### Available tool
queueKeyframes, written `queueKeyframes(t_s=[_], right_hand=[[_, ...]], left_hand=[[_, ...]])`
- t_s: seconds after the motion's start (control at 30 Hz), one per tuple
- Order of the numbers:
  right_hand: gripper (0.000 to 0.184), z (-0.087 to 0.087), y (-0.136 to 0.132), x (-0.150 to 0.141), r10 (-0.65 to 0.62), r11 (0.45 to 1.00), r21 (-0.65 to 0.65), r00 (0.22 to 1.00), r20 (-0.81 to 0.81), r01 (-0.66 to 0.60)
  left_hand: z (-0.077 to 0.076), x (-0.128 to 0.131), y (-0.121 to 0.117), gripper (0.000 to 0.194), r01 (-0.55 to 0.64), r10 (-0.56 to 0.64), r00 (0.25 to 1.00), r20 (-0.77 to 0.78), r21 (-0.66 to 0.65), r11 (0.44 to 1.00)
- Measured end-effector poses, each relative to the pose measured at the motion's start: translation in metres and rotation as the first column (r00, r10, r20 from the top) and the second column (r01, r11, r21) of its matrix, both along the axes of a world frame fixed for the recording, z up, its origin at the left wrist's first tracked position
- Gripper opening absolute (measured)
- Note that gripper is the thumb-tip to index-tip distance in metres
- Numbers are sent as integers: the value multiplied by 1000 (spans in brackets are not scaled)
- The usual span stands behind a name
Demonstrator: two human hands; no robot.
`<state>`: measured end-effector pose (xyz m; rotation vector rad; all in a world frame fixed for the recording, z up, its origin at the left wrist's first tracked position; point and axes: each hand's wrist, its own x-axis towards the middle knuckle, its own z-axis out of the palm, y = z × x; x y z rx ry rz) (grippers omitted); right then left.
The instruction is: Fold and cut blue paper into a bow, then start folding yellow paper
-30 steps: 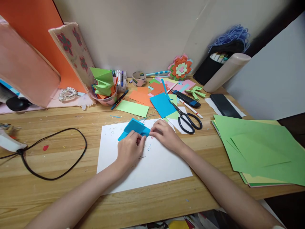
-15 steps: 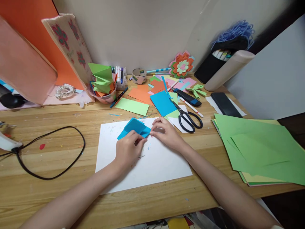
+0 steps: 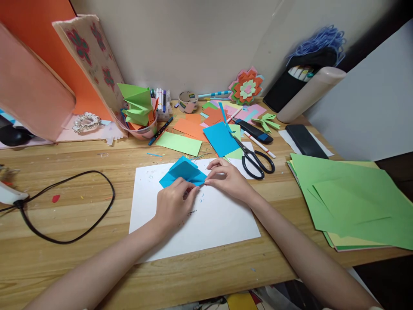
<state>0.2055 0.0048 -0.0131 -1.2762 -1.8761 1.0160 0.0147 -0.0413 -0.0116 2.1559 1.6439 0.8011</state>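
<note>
A folded piece of blue paper [image 3: 183, 168] lies over the upper part of a white sheet [image 3: 219, 219] on the wooden desk. My left hand [image 3: 174, 202] is closed on its near edge, thumb and fingers pinching there. At the paper's right corner, my right hand [image 3: 227, 178] pinches the tip between thumb and fingertips. Part of the near edge is hidden behind my left fingers. Just beyond my right hand are black-handled scissors [image 3: 253, 161] and a flat blue sheet [image 3: 221, 139].
A stack of green paper [image 3: 351, 193] lies at the right. Behind are orange paper scraps [image 3: 190, 129], a cup of folded paper [image 3: 138, 129], a tape roll [image 3: 188, 102], a paper flower [image 3: 248, 87] and a utility knife [image 3: 254, 131]. A black cable [image 3: 112, 189] loops at the left.
The right corner of the blue paper has shifted slightly right with my right fingers, and the folded layers lie a little more spread. My left hand stays nearly in place.
</note>
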Motion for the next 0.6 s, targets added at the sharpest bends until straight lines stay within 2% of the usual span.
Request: queueKeyframes(t_s=[0.27, 0.47, 0.6], right_hand=[[6, 1, -1, -5, -58, 998, 9, 998, 25, 58], [7, 0, -2, -12, -131, 991, 24, 989, 61, 130], [7, -2, -3, -16, -177, 984, 41, 980, 87, 174]], left_hand=[[2, 2, 4, 23, -43, 40, 998, -40, -82, 996], [8, 6, 6, 20, -88, 86, 996, -24, -140, 986], [13, 8, 9, 20, -112, 101, 993, -69, -185, 976]])
